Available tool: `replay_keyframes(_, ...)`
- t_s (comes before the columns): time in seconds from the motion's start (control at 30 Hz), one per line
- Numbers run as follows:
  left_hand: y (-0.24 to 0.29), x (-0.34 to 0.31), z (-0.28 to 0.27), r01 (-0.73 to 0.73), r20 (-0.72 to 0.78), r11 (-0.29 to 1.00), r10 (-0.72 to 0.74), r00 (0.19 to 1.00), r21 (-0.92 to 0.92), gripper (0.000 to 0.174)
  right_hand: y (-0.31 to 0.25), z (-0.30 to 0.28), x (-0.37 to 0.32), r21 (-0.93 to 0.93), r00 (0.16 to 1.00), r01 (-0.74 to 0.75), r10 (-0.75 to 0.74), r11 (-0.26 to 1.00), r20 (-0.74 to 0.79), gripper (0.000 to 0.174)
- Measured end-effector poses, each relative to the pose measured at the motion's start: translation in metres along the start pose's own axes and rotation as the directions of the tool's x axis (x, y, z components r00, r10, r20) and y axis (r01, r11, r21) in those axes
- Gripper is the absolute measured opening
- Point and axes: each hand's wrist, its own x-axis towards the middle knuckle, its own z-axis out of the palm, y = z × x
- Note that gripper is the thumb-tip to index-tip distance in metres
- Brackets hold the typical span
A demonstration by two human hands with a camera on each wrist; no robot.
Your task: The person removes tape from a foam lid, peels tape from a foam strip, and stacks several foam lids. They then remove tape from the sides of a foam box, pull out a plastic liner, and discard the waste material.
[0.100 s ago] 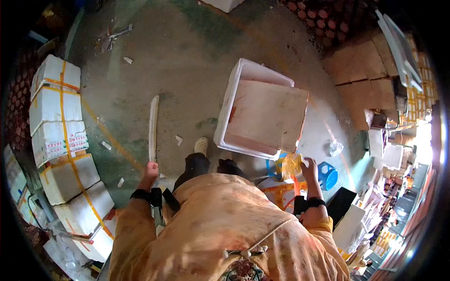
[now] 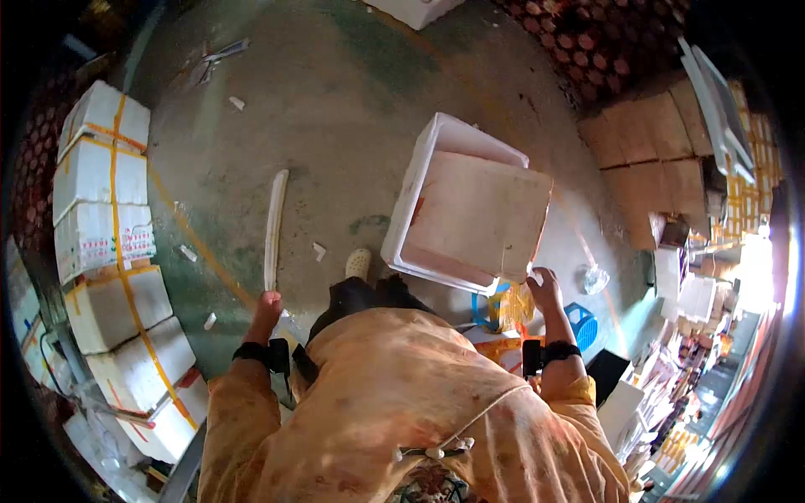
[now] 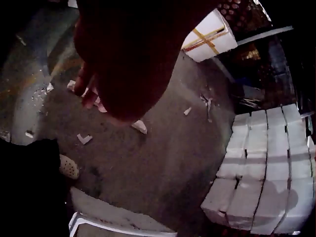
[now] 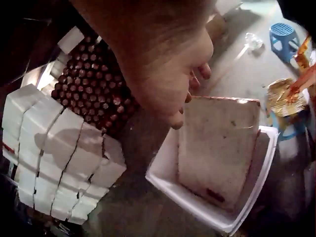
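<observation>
My left hand (image 2: 267,310) grips the near end of a long white strip (image 2: 274,226) that points away over the floor. The left wrist view shows the hand (image 3: 128,64) dark, its palm hiding most of the strip. Beside the near right corner of a stained pale board (image 2: 482,210) is my right hand (image 2: 547,292), fingers bent. The board lies slanted in a white foam box (image 2: 405,197). In the right wrist view my right hand's (image 4: 163,74) thumb and fingertips are apart around the board's (image 4: 217,143) corner; whether they press on it I cannot tell.
Taped white boxes (image 2: 105,172) are stacked on the left. A blue stool (image 2: 580,325) and crumpled clear plastic (image 2: 594,280) are at right. Small white scraps (image 2: 319,251) lie on the floor. Brown cartons (image 2: 654,134) stand farther right.
My right hand has moved left and up to the board's corner. My left hand still grips the strip. The head view has shifted slightly.
</observation>
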Motion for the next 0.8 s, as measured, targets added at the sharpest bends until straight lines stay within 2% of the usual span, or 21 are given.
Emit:
replay_keyframes(0.03,-0.034,0.003,0.009,-0.159,-0.008,0.977,0.162,0.987,0.140,0.018,-0.006,-0.001,0.010,-0.004,0.999,0.033,-0.033,0.999,0.007,0.034)
replay_keyframes(0.1,-0.061,-0.020,0.021,-0.285,0.065,0.863,0.285,0.956,0.418,0.016,-0.010,-0.004,0.027,-0.008,0.997,0.073,-0.072,0.997,0.035,0.034)
replay_keyframes(0.17,-0.061,-0.029,0.022,-0.287,0.173,0.671,0.234,0.957,0.684,0.014,-0.005,0.002,0.043,0.023,0.997,0.065,-0.066,0.998,0.040,0.033)
replay_keyframes(0.2,-0.097,-0.037,0.030,-0.235,0.044,0.907,0.234,0.971,0.351,0.014,0.001,0.003,0.049,0.026,1.000,0.022,-0.022,0.999,0.022,0.033)
replay_keyframes(0.23,-0.091,-0.042,0.028,-0.135,0.049,0.943,0.127,0.991,0.305,0.013,0.008,0.004,0.055,0.031,1.000,-0.027,0.027,0.999,0.003,0.034)
replay_keyframes(0.3,-0.074,-0.053,0.021,0.079,0.057,0.971,-0.094,0.994,0.224,0.013,0.037,0.002,0.058,0.067,0.992,-0.119,0.122,0.991,-0.045,0.035)
replay_keyframes(0.33,-0.059,-0.064,0.020,0.276,0.079,0.960,-0.278,0.957,0.040,0.015,0.056,0.003,0.057,0.099,0.984,-0.156,0.163,0.983,-0.069,0.036)
replay_keyframes(0.37,-0.044,-0.075,0.016,0.470,0.131,0.873,-0.455,0.881,-0.131,0.017,0.077,0.004,0.052,0.130,0.975,-0.192,0.204,0.973,-0.087,0.037)
replay_keyframes(0.4,-0.031,-0.081,0.006,0.036,0.197,0.872,-0.151,0.969,0.488,0.016,0.102,0.009,0.053,0.145,0.963,-0.246,0.258,0.958,-0.074,0.038)
replay_keyframes(0.43,-0.015,-0.080,0.000,-0.419,0.426,0.375,0.070,0.902,0.827,0.015,0.135,0.020,0.058,0.163,0.949,-0.294,0.308,0.942,-0.063,0.038)
replay_keyframes(0.47,-0.012,-0.086,-0.004,-0.314,0.334,0.603,0.084,0.939,0.733,0.013,0.160,0.031,0.055,0.179,0.932,-0.348,0.361,0.920,-0.040,0.039)
replay_keyframes(0.5,-0.017,-0.094,-0.007,-0.197,0.238,0.792,0.067,0.969,0.578,0.012,0.174,0.027,0.053,0.216,0.896,-0.441,0.440,0.871,0.056,0.040)
replay_keyframes(0.53,-0.007,-0.100,-0.007,-0.048,0.155,0.878,-0.030,0.987,0.477,0.011,0.197,0.039,0.050,0.281,0.870,-0.476,0.492,0.833,0.016,0.042)
replay_keyframes(0.57,0.002,-0.107,-0.009,0.095,0.069,0.932,-0.127,0.989,0.349,0.011,0.216,0.055,0.046,0.346,0.841,-0.502,0.540,0.792,-0.015,0.043)
replay_keyframes(0.6,0.060,-0.121,-0.006,0.260,-0.009,0.914,-0.271,0.963,0.312,0.012,0.232,0.074,0.048,0.412,0.809,-0.521,0.586,0.748,-0.041,0.045)
replay_keyframes(0.63,0.094,-0.126,-0.003,0.417,-0.086,0.871,-0.409,0.908,0.261,0.013,0.235,0.082,0.049,0.421,0.769,-0.585,0.639,0.694,0.015,0.055)
replay_keyframes(0.73,0.060,-0.148,-0.020,0.503,0.057,0.864,-0.504,0.862,0.038,0.016,0.255,0.128,0.053,0.453,0.739,-0.634,0.663,0.627,0.116,0.066)
replay_keyframes(0.77,0.039,-0.154,-0.025,0.525,0.095,0.839,-0.516,0.851,-0.144,0.020,0.261,0.143,0.056,0.468,0.725,-0.653,0.670,0.595,0.158,0.073)
replay_keyframes(0.8,0.026,-0.163,-0.026,0.292,0.108,0.951,-0.303,0.947,0.105,0.020,0.271,0.157,0.058,0.420,0.731,-0.654,0.668,0.629,0.139,0.072)
